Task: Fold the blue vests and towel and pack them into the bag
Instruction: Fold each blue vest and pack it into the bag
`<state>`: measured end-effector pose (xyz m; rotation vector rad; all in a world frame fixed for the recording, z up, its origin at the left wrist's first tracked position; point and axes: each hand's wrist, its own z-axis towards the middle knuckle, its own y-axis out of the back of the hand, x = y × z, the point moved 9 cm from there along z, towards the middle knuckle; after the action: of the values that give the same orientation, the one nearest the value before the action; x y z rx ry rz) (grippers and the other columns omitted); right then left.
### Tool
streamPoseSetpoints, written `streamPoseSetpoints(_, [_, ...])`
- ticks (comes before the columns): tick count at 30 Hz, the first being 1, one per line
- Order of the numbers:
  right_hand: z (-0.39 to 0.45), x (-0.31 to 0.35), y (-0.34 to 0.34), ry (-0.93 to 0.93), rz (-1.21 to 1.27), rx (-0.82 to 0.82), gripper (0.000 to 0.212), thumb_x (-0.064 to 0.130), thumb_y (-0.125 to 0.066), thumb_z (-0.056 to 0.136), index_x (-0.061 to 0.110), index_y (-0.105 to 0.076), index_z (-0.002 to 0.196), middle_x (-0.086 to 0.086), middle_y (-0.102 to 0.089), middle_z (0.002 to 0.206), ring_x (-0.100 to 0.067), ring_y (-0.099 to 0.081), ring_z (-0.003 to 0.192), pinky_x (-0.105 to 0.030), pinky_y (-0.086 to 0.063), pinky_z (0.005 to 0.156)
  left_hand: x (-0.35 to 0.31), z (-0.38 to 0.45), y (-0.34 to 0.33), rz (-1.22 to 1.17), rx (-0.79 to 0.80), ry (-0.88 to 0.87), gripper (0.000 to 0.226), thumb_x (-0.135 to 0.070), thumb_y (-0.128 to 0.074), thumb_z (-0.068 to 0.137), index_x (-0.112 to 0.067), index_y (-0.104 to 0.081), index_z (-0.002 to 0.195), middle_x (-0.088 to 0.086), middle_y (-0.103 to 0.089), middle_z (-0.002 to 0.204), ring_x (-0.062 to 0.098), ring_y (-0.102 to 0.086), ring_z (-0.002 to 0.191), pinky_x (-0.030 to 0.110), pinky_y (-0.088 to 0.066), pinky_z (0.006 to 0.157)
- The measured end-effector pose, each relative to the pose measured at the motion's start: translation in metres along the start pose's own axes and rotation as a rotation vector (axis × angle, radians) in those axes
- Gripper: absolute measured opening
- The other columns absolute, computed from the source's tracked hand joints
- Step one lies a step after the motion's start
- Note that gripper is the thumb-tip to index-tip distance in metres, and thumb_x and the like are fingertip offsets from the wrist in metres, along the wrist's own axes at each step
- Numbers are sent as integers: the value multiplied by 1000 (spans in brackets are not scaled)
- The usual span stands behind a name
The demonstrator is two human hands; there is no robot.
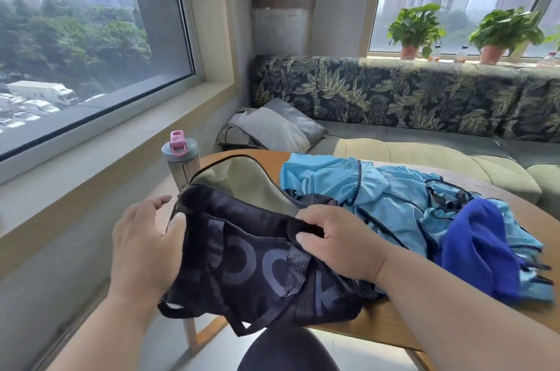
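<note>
A black bag with grey lettering lies on the round wooden table, its mouth open and showing a beige lining. My left hand cups the bag's left end, thumb pressed on the fabric and fingers fairly straight. My right hand pinches the near rim of the opening between fingers and thumb. To the right lie the crumpled light blue vests with dark trim. A dark blue towel is heaped on their right side.
A grey bottle with a pink lid stands behind the bag's left end at the table edge. A green sofa with a grey pillow runs behind the table. Potted plants stand on the windowsill. A dark stool is below.
</note>
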<state>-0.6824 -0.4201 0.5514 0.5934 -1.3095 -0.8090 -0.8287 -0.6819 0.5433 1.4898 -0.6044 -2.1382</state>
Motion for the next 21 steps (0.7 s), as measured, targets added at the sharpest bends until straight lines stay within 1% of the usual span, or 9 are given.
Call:
streamPoseSetpoints(4, [-10,18,6,84,-174,-60,30,26,-51,89,46,-42,68,8,-49,75,-12,-45,79,-34,-38,82,-77,-18,-32,156,247,-433,64,-20,-54,93,-46,-42,150,-28,-31,154,7,-14,151,39,-10,128])
streamPoseSetpoints(6, [-15,20,6,97,-254,-53,26,30,-48,90,51,-41,75,10,-49,78,-11,-42,81,-31,-33,84,-88,-22,-62,306,414,-515,70,-18,-53,92,-52,-37,151,-35,-18,159,8,2,156,38,4,128])
streamPoseSetpoints(7, [-18,18,7,80,-285,-48,19,32,-48,91,48,-45,82,10,-50,79,-11,-42,82,-33,-33,86,-88,-22,-74,384,473,-528,62,-19,-51,91,-51,-46,143,-35,-24,157,11,1,157,39,7,127])
streamPoseSetpoints(8, [-22,12,5,60,-316,-40,11,34,-48,93,44,-52,91,10,-53,82,-12,-43,86,-35,-33,90,-85,-22,-84,461,516,-528,48,-21,-48,90,-47,-56,130,-33,-38,151,13,-6,156,40,8,127])
streamPoseSetpoints(10, [-30,0,-3,2,-355,-12,31,42,-45,96,42,-61,122,12,-59,92,-13,-45,96,-37,-31,97,-75,-24,-91,604,546,-525,28,-29,-41,85,-35,-63,101,-21,-65,120,14,-34,141,42,-6,124])
streamPoseSetpoints(13, [-39,-16,-18,-78,-384,55,46,50,-40,99,41,-55,143,14,-64,102,-16,-46,104,-39,-30,104,-58,-38,-95,776,581,-532,24,-34,-38,79,-23,-58,87,-8,-62,87,18,-48,108,35,-30,102])
streamPoseSetpoints(15, [-41,-27,-27,-121,-407,113,43,51,-39,101,39,-59,136,11,-65,107,-19,-49,107,-42,-32,106,-47,-50,-98,830,624,-522,21,-33,-40,80,-23,-56,89,-6,-65,89,20,-49,106,35,-33,96])
streamPoseSetpoints(17, [-41,-36,-31,-153,-370,136,31,48,-41,100,34,-65,113,8,-63,102,-20,-52,103,-43,-38,105,-40,-62,-102,827,649,-516,16,-32,-42,79,-28,-55,88,-6,-67,94,20,-50,108,36,-34,98])
streamPoseSetpoints(21, [-43,-48,-35,-157,-362,109,21,44,-47,99,34,-63,109,8,-55,105,-19,-51,105,-41,-40,104,-35,-72,-107,716,616,-529,29,-29,-46,78,-28,-67,98,-13,-65,100,15,-48,115,36,-25,117])
